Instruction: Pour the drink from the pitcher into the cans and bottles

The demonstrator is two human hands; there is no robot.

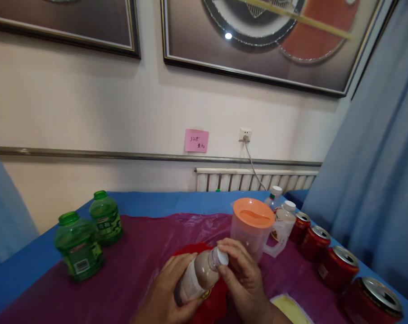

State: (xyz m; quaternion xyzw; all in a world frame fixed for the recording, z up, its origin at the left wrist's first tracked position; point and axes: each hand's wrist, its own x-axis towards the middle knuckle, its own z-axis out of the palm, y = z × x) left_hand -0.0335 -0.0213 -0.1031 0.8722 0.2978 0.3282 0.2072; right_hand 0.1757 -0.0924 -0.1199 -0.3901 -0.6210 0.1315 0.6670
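Note:
My left hand is wrapped round the body of a clear bottle with a pale label, tilted up to the right. The fingers and thumb of my right hand are closed on its white cap, which sits at the bottle's mouth. Below the bottle lies a red object, partly hidden by my hands. Just behind my right hand stands a clear plastic pitcher with an orange lid.
Two open green bottles stand at the left. Several red cans line the right edge, with two white-capped bottles behind. A yellowish item lies at the front right of the purple sheet.

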